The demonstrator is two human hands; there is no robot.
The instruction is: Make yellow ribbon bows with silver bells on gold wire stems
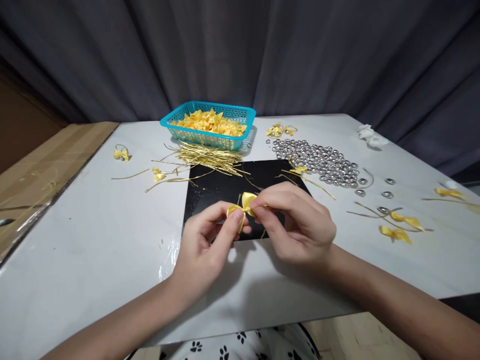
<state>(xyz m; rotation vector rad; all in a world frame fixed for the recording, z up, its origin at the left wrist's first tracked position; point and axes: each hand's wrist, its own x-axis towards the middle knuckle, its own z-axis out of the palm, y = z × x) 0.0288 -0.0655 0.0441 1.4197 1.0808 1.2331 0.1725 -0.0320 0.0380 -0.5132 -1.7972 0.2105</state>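
Bow, yellow satin, held over black mat: gripped by left hand at its left loop, pinched by right hand at its right side. At mat's far edge: gold wires, heaped. Behind: turquoise basket, yellow ribbon pieces inside. Rightward: silver pieces, clustered on white table.

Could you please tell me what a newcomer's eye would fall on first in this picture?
Probably the blue basket heaped with yellow bows, at the back of the white table. Next might come the spread of silvery pieces on the right, and the gold ties in front of the basket. Front and center, over the black mat, the left hand holds a bow while the right hand pinches at its side.
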